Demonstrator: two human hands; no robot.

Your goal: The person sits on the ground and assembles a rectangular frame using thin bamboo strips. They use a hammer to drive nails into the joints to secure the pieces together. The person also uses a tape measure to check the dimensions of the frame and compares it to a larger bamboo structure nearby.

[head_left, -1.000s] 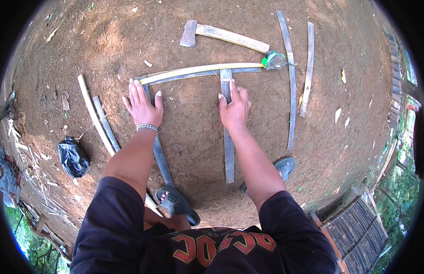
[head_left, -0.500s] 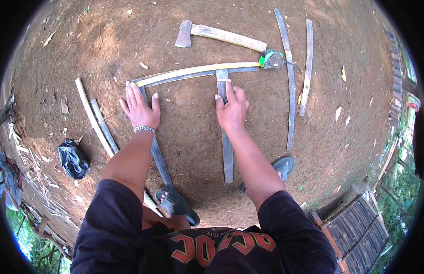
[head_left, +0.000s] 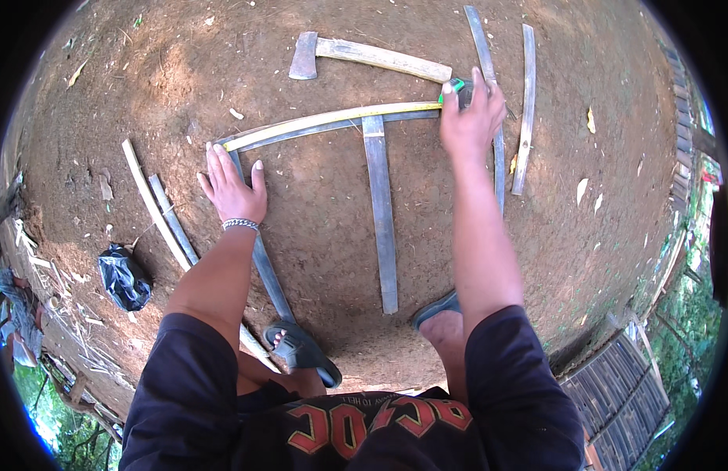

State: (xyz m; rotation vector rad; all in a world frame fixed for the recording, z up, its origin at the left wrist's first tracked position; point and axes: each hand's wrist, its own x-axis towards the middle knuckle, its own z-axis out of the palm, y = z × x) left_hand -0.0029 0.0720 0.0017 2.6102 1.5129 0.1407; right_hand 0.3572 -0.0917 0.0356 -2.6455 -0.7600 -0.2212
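The left hand [head_left: 232, 187] lies flat, fingers spread, on the left bamboo slat [head_left: 262, 267] beside the end of the yellow tape blade [head_left: 332, 119]. The right hand [head_left: 472, 118] is closed around the green tape measure case [head_left: 456, 88] at the blade's far end, above the middle slat [head_left: 382, 212]. An axe [head_left: 364, 55] lies beyond on the bare dirt ground [head_left: 317, 235].

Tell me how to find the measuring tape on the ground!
Start at the axe lying at the top of the bare dirt ground. Just below its wooden handle, a thin yellow tape stretches sideways across the grey bamboo strips. It ends under the right hand, and it is the only bright yellow strip there.
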